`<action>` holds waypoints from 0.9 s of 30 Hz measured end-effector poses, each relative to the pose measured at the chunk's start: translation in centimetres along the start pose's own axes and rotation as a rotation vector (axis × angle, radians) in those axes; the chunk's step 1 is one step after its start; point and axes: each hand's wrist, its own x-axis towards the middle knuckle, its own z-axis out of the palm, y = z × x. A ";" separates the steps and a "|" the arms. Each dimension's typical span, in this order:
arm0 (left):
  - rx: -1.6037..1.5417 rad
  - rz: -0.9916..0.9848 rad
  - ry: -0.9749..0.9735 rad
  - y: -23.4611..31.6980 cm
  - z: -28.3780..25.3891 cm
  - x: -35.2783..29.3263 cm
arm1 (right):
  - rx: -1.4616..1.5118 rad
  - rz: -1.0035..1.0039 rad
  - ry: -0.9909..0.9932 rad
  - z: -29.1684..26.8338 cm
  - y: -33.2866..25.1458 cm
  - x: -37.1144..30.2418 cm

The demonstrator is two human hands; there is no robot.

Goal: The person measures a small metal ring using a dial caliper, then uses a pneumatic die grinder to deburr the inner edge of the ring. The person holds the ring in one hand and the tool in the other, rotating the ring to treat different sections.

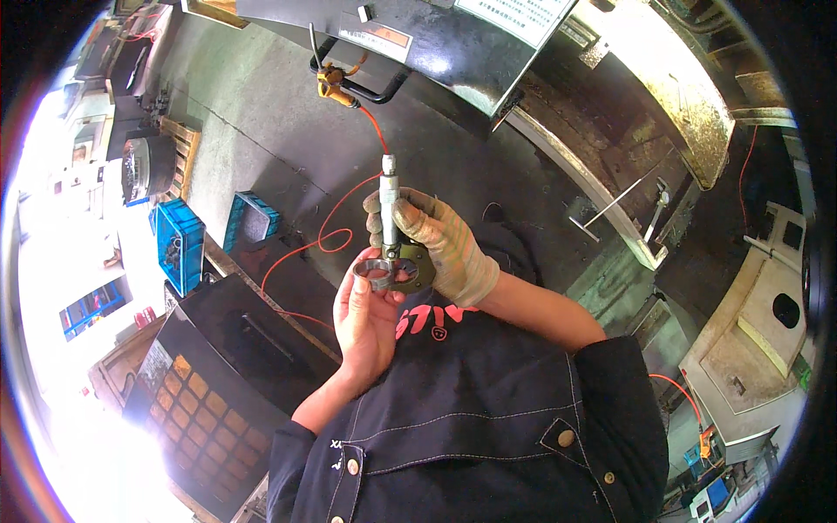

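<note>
A micrometer (389, 207) stands thimble-up in front of my chest, its dark curved frame below. My right hand (449, 248), in a pale work glove with dirty fingertips, is closed round its frame and barrel. From the left, my bare left hand (364, 321) pinches a small metal ring (372, 274) between thumb and fingers. The ring sits at the micrometer's jaw, its wall by the spindle end. Whether both measuring faces touch it I cannot tell, as the frame and fingers partly cover that spot.
Ahead, a yellow air gun (333, 84) hangs at a black handle, its red hose (305, 247) looping down leftward. Blue crates (180, 248) stand at the left near a wooden pallet (180, 157). At right, a T-shaped tool (624, 199) leans by an open machine's metal edge (575, 166).
</note>
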 end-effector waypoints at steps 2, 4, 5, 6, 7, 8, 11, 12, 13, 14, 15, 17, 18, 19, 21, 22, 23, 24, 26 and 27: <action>0.004 0.008 0.001 0.0 0.1 0.0 | 0.008 0.006 0.019 0.0 0.0 0.0; 0.004 0.014 0.005 0.0 0.1 0.0 | -0.004 0.022 0.026 -0.1 0.0 0.1; 0.003 0.016 0.008 -0.1 0.1 0.1 | -0.008 0.018 0.027 -0.1 0.0 0.1; 0.002 0.018 0.011 -0.1 0.1 0.1 | -0.011 0.014 0.029 0.0 0.0 0.1; 0.001 0.018 0.012 -0.1 0.1 0.1 | -0.015 0.010 0.031 0.0 0.0 0.1; 0.000 0.018 0.012 -0.1 0.2 0.1 | -0.013 0.009 0.031 0.0 -0.1 0.1; -0.003 0.015 0.009 -0.1 0.0 0.2 | -0.009 0.013 0.036 0.1 -0.2 0.2; -0.004 0.013 0.007 -0.1 0.0 0.2 | -0.008 0.015 0.039 0.2 -0.3 0.2; 0.000 0.010 0.007 -0.1 0.0 0.2 | -0.007 0.017 0.043 0.3 -0.4 0.2; 0.004 0.007 0.007 0.0 0.1 0.3 | -0.006 0.020 0.043 0.3 -0.5 0.2; 0.007 0.003 0.007 0.0 0.1 0.3 | -0.004 0.023 0.044 0.4 -0.6 0.3; 0.006 0.006 0.002 0.0 0.1 0.4 | -0.007 0.022 0.044 0.3 -0.6 0.4; 0.005 0.008 0.000 0.0 0.1 0.5 | -0.011 0.019 0.043 0.3 -0.6 0.4; 0.002 0.009 0.000 0.0 0.1 0.5 | -0.015 0.015 0.042 0.3 -0.6 0.4; -0.004 0.010 0.001 0.0 0.1 0.6 | -0.015 0.019 0.045 0.3 -0.7 0.4; 0.002 0.011 0.003 0.0 0.0 0.6 | -0.014 0.020 0.046 0.4 -0.8 0.4; 0.007 0.011 0.005 0.0 0.0 0.7 | -0.016 0.020 0.043 0.3 -0.7 0.5; 0.011 0.012 0.007 0.0 0.0 0.7 | -0.019 0.019 0.041 0.2 -0.6 0.6; 0.016 0.018 0.001 0.1 0.1 0.8 | -0.022 0.017 0.035 0.1 -0.5 0.7; 0.018 0.022 -0.002 0.2 0.2 0.8 | -0.023 0.016 0.031 0.1 -0.5 0.8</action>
